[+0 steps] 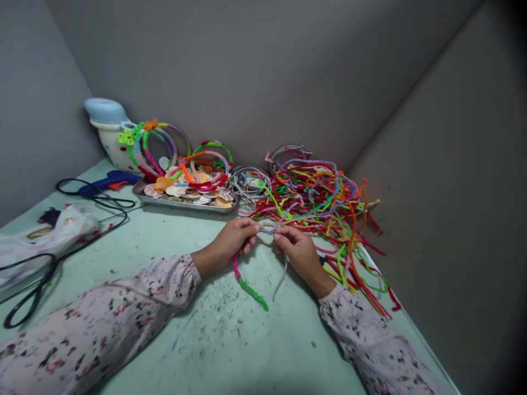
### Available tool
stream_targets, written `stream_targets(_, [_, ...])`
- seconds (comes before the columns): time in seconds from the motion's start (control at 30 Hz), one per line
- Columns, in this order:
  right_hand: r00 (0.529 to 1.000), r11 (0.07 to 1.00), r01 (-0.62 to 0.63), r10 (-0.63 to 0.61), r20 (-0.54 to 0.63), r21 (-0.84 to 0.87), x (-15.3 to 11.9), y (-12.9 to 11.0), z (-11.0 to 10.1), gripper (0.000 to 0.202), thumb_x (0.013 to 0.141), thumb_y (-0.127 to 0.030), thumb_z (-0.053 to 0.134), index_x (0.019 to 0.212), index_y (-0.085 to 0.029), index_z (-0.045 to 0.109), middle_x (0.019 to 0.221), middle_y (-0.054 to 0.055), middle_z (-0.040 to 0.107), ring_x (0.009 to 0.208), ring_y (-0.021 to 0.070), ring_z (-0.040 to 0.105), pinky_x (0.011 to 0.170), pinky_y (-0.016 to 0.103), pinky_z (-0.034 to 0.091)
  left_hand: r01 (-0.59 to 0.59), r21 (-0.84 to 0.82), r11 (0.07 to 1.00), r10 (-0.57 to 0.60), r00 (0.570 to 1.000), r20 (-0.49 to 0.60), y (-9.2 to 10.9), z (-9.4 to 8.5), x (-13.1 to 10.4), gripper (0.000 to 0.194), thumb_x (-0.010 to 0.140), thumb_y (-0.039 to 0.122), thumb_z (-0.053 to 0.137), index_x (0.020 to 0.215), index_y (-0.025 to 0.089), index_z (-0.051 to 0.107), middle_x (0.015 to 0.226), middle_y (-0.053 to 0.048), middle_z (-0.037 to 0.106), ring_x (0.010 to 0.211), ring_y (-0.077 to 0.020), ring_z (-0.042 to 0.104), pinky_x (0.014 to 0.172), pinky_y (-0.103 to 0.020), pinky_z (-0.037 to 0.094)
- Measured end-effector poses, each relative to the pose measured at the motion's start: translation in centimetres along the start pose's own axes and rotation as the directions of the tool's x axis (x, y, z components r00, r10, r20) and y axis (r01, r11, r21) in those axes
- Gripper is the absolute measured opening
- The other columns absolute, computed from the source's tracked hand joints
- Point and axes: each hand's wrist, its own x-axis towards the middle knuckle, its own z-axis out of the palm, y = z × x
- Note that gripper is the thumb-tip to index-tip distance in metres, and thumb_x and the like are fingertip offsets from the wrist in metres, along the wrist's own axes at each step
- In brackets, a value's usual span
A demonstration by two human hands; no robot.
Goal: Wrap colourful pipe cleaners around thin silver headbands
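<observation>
Between my hands is a headband, its arch crossing at the fingertips. Its left end, wrapped in pink and green pipe cleaner, hangs below my left hand. The bare grey end hangs below my right hand. A purple pipe cleaner lies around the band at the fingertips, with a loose tail sticking up to the right. My left hand is closed, pinching the band beside the purple part. Closed too, my right thumb and finger pinch the purple pipe cleaner close to the band.
A metal tray holds seashells and finished, colourful headbands. Behind my hands lies a tangled pile of pipe cleaners, with bare grey hoops beside it. Leftward are a blue glue gun, a black cable, a plastic bag and a lidded container.
</observation>
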Motion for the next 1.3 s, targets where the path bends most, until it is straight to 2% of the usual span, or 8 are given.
stream_targets(0.23, [1.0,0.997,0.015,-0.016,-0.018,-0.071,0.09,0.43,-0.05,0.013,0.076,-0.032,0.062,0.075,-0.019,0.061,0.056,-0.002,0.058,0.051,0.014,0.054,0.05,0.025,0.042,0.009,0.012,1.0,-0.009,1.0,0.012,0.17,0.03,-0.07,0.016,0.079,0.031,0.059,0.079,0.015,0.055,0.052,0.005,0.051,0.034,-0.0024,0.039,0.035,-0.014,0.026])
stream_targets(0.5, [0.999,0.994,0.031,-0.033,-0.019,-0.1,-0.02,0.48,0.11,0.014,0.077,-0.033,0.061,0.078,-0.019,0.062,0.059,-0.001,0.058,0.053,0.0144,0.054,0.051,0.026,0.044,0.006,0.004,1.0,-0.006,1.0,-0.002,-0.02,-0.04,0.03,0.017,0.078,0.031,0.06,0.078,0.015,0.055,0.052,0.005,0.051,0.034,-0.0025,0.04,0.034,-0.014,0.025])
stream_targets(0.9, [1.0,0.998,0.025,-0.026,-0.008,-0.062,0.1,0.68,0.09,0.016,0.076,-0.035,0.062,0.084,-0.02,0.064,0.065,0.001,0.06,0.055,0.0152,0.054,0.052,0.027,0.044,0.014,-0.012,1.0,-0.014,1.0,-0.014,-0.19,-0.15,0.13,0.017,0.078,0.031,0.059,0.079,0.015,0.056,0.054,0.004,0.052,0.034,-0.0024,0.04,0.034,-0.014,0.025])
stream_targets(1.1, [0.997,0.987,0.071,-0.076,-0.033,-0.143,0.02,0.83,0.01,0.015,0.077,-0.035,0.061,0.08,-0.02,0.064,0.063,0.0,0.06,0.055,0.0151,0.054,0.052,0.027,0.043,0.014,-0.017,1.0,-0.014,1.0,-0.008,-0.16,-0.14,0.16,0.017,0.078,0.031,0.06,0.078,0.014,0.055,0.053,0.005,0.052,0.034,-0.0024,0.04,0.034,-0.014,0.025])
stream_targets(1.3, [0.992,0.97,0.1,-0.115,-0.058,-0.22,-0.02,0.94,-0.06,0.015,0.077,-0.033,0.06,0.082,-0.02,0.065,0.071,0.003,0.065,0.061,0.0165,0.057,0.056,0.027,0.044,0.005,-0.003,1.0,-0.005,1.0,0.001,-0.04,-0.07,0.0,0.017,0.078,0.03,0.06,0.081,0.014,0.056,0.052,0.005,0.051,0.034,-0.0029,0.04,0.034,-0.014,0.026])
